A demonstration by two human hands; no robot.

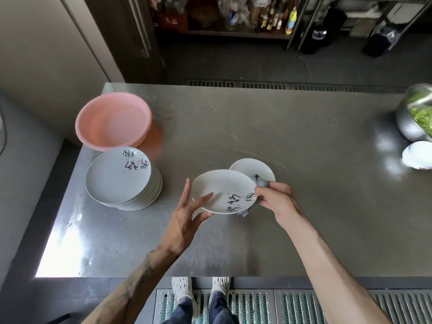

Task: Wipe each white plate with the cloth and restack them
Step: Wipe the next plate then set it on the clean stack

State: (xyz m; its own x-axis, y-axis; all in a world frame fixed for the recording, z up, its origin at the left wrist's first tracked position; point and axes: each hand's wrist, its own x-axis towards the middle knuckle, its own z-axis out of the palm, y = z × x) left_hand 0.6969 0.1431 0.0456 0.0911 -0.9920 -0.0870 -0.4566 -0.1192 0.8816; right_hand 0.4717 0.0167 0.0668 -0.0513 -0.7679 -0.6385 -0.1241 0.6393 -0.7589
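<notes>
Steel tabletop (257,118): long, dull grey, with a glare patch at its near left corner.

Pink basin (113,121): far left of the tabletop, upright.

Plate stack (119,178): tall pile of white plates just in front of the basin. The top plate shows dark brush lettering near its far rim.

Steel bowl (404,125): at the right edge of the tabletop, with green leaves inside. It is partly out of view.

Held plate (222,190): white with the same lettering, lifted off the tabletop near the middle and slightly tilted.

Lone plate (247,168): lies flat on the tabletop just behind the held plate, its near side hidden by it.

Left hand (187,213): fingers spread and nearly straight. The near left rim of the held plate is lightly pinched between the thumb below and a finger on top.

Right hand (278,199): fingers curled, gripping the cloth against the held plate's right rim.

Cloth (260,182): grey and bunched, showing above and below the right hand's fingers.
</notes>
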